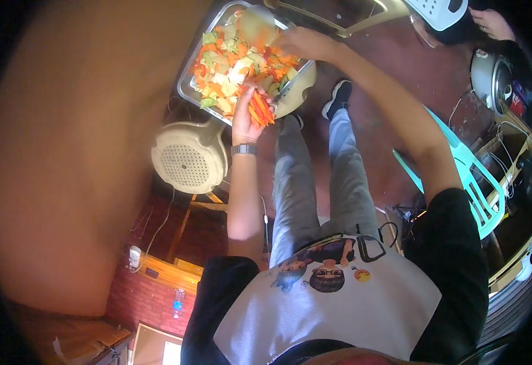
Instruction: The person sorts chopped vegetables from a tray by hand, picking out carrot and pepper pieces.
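A metal tray (188,90) at the top centre holds chopped vegetables (223,70) in orange, pale green, white and red. My left hand (249,115), with a watch on its wrist, is at the tray's near edge, fingers curled round a bunch of orange-red strips (261,111). At the tray's right side is my right hand (296,44), blurred and partly merged with the vegetables, so its fingers cannot be made out. A pale, blurred round shape (256,25) lies over the far part of the tray, beside my right hand.
Beige stools (188,157) stand under and beside the tray. A turquoise chair (476,176) is on the right, with a cooker (491,82) beyond it. Another person's hand (492,23) is at the top right, near a light-blue perforated object (437,11). A large blurred arm fills the left.
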Motion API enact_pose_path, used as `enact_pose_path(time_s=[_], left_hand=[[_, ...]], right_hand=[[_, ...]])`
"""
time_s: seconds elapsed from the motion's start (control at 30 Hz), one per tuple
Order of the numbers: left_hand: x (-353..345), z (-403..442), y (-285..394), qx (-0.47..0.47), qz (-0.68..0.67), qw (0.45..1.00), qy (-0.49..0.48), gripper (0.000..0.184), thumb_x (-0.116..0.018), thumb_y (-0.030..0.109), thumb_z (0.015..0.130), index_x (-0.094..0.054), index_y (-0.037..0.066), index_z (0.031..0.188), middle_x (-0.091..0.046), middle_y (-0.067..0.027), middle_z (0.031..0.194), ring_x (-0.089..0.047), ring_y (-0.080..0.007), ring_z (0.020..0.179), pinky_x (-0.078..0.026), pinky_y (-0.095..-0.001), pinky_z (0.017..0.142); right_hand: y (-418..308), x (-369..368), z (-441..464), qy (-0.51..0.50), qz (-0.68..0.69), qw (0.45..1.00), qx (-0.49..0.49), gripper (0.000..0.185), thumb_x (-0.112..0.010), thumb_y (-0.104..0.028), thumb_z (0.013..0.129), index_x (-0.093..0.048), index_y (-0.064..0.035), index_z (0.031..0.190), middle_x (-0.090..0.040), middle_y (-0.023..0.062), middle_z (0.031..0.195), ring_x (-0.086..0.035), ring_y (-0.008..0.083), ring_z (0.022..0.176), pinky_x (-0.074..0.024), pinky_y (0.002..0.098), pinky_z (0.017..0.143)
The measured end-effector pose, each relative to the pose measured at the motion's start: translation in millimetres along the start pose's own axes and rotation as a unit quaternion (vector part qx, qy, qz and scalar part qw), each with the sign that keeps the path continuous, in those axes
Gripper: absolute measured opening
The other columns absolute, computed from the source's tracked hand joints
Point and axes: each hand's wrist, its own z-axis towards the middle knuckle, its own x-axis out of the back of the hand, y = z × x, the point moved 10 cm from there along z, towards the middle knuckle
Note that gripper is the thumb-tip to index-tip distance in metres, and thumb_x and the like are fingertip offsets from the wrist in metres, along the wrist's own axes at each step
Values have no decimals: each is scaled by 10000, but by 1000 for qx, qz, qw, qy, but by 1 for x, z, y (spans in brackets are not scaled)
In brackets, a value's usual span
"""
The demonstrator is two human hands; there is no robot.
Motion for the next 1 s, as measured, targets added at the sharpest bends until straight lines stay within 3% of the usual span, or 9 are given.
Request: enact_pose_path(time_s=[0.1,0.2,0.3,0.4,0.53,0.67,0.83,0.93,1.0], left_hand=[[-4,-2,0,1,7,1000,-8,162,-543,201,869,-486,154,1013,-515,-18,833,-515,-172,726,-466,-291,574],[1,-1,0,-1,0,1000,-3,173,-542,187,870,-484,148,1029,-522,-24,843,-528,-179,740,-480,-296,579],[3,4,-2,-2,-18,1000,-12,178,-539,176,872,-484,142,1038,-532,-35,859,-543,-197,762,-489,-310,589],[0,7,-3,2,-9,1000,-10,191,-520,174,879,-487,140,1064,-528,-27,904,-529,-200,814,-479,-322,638],[-2,9,-5,14,-9,999,-29,198,-513,169,879,-491,132,1073,-529,-34,944,-530,-221,865,-476,-348,696],[-1,14,-1,1,-17,1000,-19,239,-527,163,868,-487,104,1096,-551,-70,983,-560,-263,905,-497,-387,715],[6,22,-8,0,-28,1000,8,263,-511,237,897,-491,109,1125,-557,-76,1036,-558,-275,990,-497,-396,752],[11,25,-5,-34,-9,998,47,256,-500,275,906,-501,112,1104,-559,-62,1016,-569,-246,933,-500,-377,724],[12,23,-7,0,-23,1000,18,230,-496,274,908,-503,116,1076,-553,-46,973,-564,-221,870,-498,-354,689]], right_hand=[[-12,13,18,87,10,993,81,164,-498,-157,809,-586,-59,906,-608,128,947,-576,315,861,-476,404,742],[37,-17,14,-134,-153,975,-91,169,-487,-138,806,-595,-58,910,-618,134,942,-601,334,804,-490,398,732],[53,-34,-20,-187,-113,953,-212,176,-483,-122,795,-618,-18,841,-615,180,837,-616,339,767,-515,410,671],[30,-39,-28,-157,-161,955,-193,173,-491,-102,777,-605,-16,876,-622,155,884,-623,329,789,-515,402,695],[31,-33,-27,-97,-145,960,-218,149,-510,-106,760,-623,-17,798,-622,179,798,-633,309,754,-521,385,632],[22,3,-31,-7,-6,962,-273,167,-530,-141,768,-622,-12,822,-632,155,822,-632,298,711,-513,370,613],[-52,1,-16,39,266,940,-208,207,-548,-214,782,-625,-30,838,-631,140,809,-613,319,726,-491,386,644],[-84,-4,-16,65,142,970,-186,228,-599,-215,780,-648,-32,907,-644,129,883,-624,268,800,-481,335,724],[-86,8,-21,124,155,966,-168,226,-600,-226,791,-658,-29,885,-649,112,904,-635,237,774,-487,302,710]])
